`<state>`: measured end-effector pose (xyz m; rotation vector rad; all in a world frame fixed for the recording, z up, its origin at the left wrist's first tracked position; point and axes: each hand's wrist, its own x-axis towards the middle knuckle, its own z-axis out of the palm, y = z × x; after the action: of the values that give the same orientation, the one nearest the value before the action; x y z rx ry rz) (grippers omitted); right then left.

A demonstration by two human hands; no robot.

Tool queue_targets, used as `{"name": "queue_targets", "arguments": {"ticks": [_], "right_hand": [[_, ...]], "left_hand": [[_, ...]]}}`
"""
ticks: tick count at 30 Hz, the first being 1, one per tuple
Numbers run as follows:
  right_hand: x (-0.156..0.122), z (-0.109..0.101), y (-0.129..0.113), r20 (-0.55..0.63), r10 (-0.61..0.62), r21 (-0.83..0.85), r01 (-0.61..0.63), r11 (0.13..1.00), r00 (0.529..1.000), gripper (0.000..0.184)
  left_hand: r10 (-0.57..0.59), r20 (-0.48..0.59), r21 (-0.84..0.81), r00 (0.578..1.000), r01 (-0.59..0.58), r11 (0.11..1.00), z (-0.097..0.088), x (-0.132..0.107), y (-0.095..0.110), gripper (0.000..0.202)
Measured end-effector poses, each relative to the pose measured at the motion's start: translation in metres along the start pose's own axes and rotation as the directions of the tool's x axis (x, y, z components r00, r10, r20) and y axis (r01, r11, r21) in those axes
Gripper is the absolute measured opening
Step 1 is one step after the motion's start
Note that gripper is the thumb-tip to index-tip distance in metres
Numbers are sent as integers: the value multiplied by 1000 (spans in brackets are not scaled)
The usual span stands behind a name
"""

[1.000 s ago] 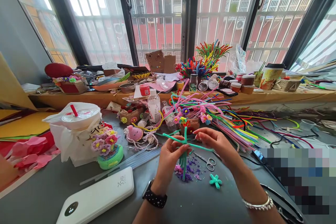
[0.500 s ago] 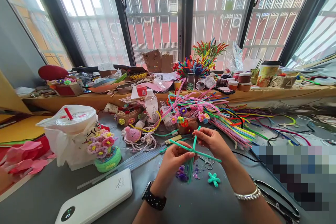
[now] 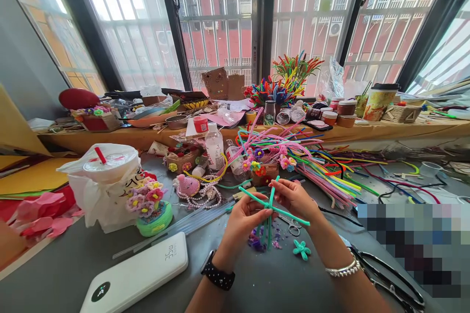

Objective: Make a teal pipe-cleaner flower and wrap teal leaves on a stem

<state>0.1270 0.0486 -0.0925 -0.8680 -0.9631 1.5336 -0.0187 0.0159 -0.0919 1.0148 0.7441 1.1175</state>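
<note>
My left hand (image 3: 242, 222) and my right hand (image 3: 295, 198) meet above the grey table and both pinch teal pipe cleaners (image 3: 270, 208) that cross each other in an X. One stem hangs down towards purple scraps (image 3: 257, 243) on the table. A small teal pipe-cleaner flower (image 3: 301, 250) lies just right of the scraps, and small scissors (image 3: 293, 225) lie under my right wrist. A black watch is on my left wrist, a silver bracelet on my right.
A white power bank (image 3: 135, 274) lies front left. A lidded drink cup in a white bag (image 3: 105, 176) and a green flower pot (image 3: 152, 210) stand to the left. A pile of coloured pipe cleaners (image 3: 316, 161) spreads behind my hands. Bottles, jars and craft clutter fill the windowsill.
The crossed teal stems have turned in my fingers: the long stem that leaned left is now more upright. My hands stayed close together and shifted slightly right.
</note>
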Motion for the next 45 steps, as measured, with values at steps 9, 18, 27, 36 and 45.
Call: {"name": "queue_targets", "arguments": {"ticks": [9,18,27,36,45], "right_hand": [[-7,12,8,20,12,-125,-9,992,1000,28],[-18,25,18,145,8,-400,51,915,989,28],[-16,29,23,91,-16,-397,51,916,996,34],[-20,34,24,131,18,-463,45,885,991,29],[-24,-4,-17,77,-150,-634,164,756,986,31]], "left_hand": [[74,-262,-137,962,-113,984,-7,1,3,31],[171,-347,-156,922,-236,959,-10,4,1,32],[179,-348,-129,920,-236,963,-6,2,3,34],[209,-374,-111,904,-267,957,-6,0,1,32],[136,-299,-53,945,-159,986,-8,1,6,40]]}}
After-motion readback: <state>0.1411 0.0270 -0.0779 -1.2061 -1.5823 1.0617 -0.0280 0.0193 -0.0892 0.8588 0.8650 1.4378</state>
